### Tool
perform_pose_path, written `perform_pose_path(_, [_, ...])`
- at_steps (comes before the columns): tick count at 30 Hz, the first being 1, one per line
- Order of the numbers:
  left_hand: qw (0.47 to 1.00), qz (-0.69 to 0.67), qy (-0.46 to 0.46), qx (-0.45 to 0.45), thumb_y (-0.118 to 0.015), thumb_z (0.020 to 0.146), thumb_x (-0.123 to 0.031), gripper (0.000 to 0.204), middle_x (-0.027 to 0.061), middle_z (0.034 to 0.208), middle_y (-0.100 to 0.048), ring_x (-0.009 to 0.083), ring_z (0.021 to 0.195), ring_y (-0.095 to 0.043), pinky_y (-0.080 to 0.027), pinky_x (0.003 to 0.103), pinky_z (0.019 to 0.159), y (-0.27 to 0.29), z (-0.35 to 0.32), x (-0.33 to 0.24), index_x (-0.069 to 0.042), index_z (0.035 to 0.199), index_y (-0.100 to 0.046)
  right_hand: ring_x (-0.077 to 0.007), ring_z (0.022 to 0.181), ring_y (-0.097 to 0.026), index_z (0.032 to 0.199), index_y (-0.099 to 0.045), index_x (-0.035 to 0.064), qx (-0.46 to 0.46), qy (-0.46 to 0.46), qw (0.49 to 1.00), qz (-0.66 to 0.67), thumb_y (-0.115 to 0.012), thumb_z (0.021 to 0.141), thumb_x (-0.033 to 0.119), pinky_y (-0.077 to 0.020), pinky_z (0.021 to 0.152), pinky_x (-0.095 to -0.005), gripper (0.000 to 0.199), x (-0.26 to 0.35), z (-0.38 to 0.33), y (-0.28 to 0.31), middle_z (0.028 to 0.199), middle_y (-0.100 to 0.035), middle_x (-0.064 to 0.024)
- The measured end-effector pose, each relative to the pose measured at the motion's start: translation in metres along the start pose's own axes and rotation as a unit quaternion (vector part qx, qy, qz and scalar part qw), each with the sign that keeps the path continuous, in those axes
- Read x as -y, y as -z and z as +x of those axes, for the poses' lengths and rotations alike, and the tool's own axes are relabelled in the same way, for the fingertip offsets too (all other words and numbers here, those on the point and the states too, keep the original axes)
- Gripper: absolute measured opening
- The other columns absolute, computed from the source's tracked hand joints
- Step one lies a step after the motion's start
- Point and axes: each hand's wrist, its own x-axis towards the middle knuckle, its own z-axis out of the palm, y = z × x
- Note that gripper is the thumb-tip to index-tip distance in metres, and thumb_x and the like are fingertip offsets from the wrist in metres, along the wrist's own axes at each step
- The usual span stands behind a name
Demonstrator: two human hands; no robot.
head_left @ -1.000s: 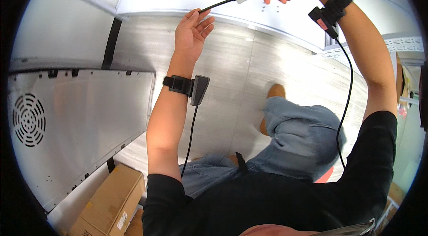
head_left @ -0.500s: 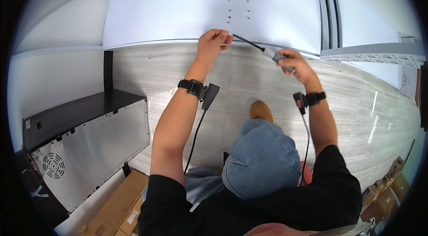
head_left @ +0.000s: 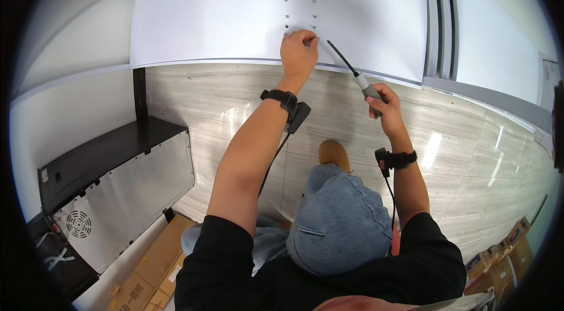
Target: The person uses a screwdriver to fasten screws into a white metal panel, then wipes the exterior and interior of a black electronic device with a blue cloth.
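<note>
My right hand [head_left: 385, 104] is wrapped round the grey handle of a screwdriver [head_left: 364, 84]. Its dark shaft slants up and left, the tip just over the white tabletop [head_left: 205, 23] and touching nothing. Left of that tip, my left hand [head_left: 299, 52] is over the front part of the tabletop, thumb and fingers pinched together. Whatever small thing lies in the pinch is too hidden to name. Just beyond these fingertips, small screws [head_left: 286, 16] stand on the white surface in two rows running away from me.
A metal frame post [head_left: 442, 29] rises at the tabletop's right side. At left stands a black and silver computer case [head_left: 126, 193], with a cardboard box [head_left: 147, 270] below it. More brown boxes [head_left: 499, 264] are at lower right. Cables hang from both wrist straps.
My left hand has moved right and farther over the tabletop, to the front end of the screw rows. The screwdriver has shifted right and nearer to me, its tip now apart from the left fingers.
</note>
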Motion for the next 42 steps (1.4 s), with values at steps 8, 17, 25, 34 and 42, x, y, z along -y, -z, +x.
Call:
perform_pose_path(8, [0.998, -0.042, -0.021, -0.034, -0.074, 0.076, -0.007, 0.013, 0.0090, 0.080, -0.066, 0.0216, 0.073, -0.061, -0.050, 0.032, 0.067, -0.007, -0.001, 0.008, -0.002, 0.087, -0.069, -0.0072, 0.052, -0.049, 0.100, -0.060, 0.0042, 0.019, -0.003, 1.000, -0.005, -0.065, 0.083, 0.008, -0.0360, 0.047, -0.0220, 0.018, -0.002, -0.001, 0.001, 0.072, -0.054, 0.0013])
perform_pose_path(17, [0.897, -0.377, 0.219, -0.075, -0.057, 0.093, -0.012, 0.016, 0.0082, 0.086, -0.067, 0.0165, 0.073, -0.064, -0.051, 0.027, 0.065, 0.084, -0.069, 0.045, -0.001, 0.104, -0.064, -0.0073, 0.052, -0.050, 0.103, -0.059, 0.0045, 0.157, -0.032, 0.978, -0.131, -0.065, 0.083, 0.014, -0.0355, 0.047, -0.0219, 0.023, 0.022, 0.013, -0.083, 0.072, -0.055, 0.0012])
perform_pose_path(25, [0.689, -0.616, 0.323, -0.203, -0.026, 0.102, -0.015, 0.034, 0.0189, 0.104, -0.065, 0.0244, 0.088, -0.067, -0.058, 0.032, 0.078, 0.235, -0.182, 0.124, 0.003, 0.120, -0.049, -0.0093, 0.051, -0.051, 0.098, -0.059, -0.0004, 0.445, 0.043, 0.793, -0.414, -0.067, 0.083, 0.020, -0.0399, 0.045, -0.0249, 0.026, 0.028, 0.034, -0.294, 0.074, -0.055, -0.0027])
perform_pose_path(34, [0.491, -0.723, 0.325, -0.362, -0.031, 0.103, -0.018, 0.030, 0.0148, 0.097, -0.066, 0.0250, 0.088, -0.066, -0.057, 0.033, 0.080, 0.290, -0.311, 0.229, 0.001, 0.112, -0.053, -0.0156, 0.043, -0.055, 0.079, -0.059, -0.0012, 0.521, 0.001, 0.530, -0.669, -0.063, 0.083, 0.030, -0.0395, 0.039, -0.0283, 0.032, -0.020, -0.027, -0.498, 0.066, -0.057, -0.0066])
perform_pose_path(42, [0.461, -0.666, 0.435, -0.395, -0.035, 0.103, -0.020, 0.026, 0.0095, 0.097, -0.063, 0.0199, 0.085, -0.062, -0.056, 0.031, 0.077, 0.324, -0.379, 0.332, -0.003, 0.106, -0.055, -0.0163, 0.046, -0.055, 0.086, -0.060, -0.0035, 0.508, -0.131, 0.601, -0.603, -0.059, 0.088, 0.040, -0.0395, 0.038, -0.0293, 0.044, -0.160, -0.056, -0.534, 0.072, -0.060, -0.0099])
